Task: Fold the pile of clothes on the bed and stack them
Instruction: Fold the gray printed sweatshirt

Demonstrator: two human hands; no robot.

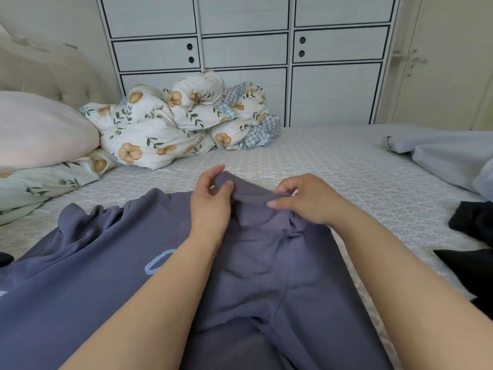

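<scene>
Beyond my hands the pale patterned bed sheet [306, 153] lies open to reach across, hemmed by the bunched floral duvet [170, 124] far left, grey folded cloth [448, 150] and black garments [472, 222] on the right.

The purple garment [80, 289] runs off the bottom edge; black clothes [472, 263] are cut off at right.

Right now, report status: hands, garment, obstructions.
Left hand and right hand both pinching purple-grey garment at its far edge. Garment unfolded on bed. Nothing in the way.

home bedroom, likely | bed [333, 161] | floral duvet [170, 121] | wardrobe [245, 49]
</scene>
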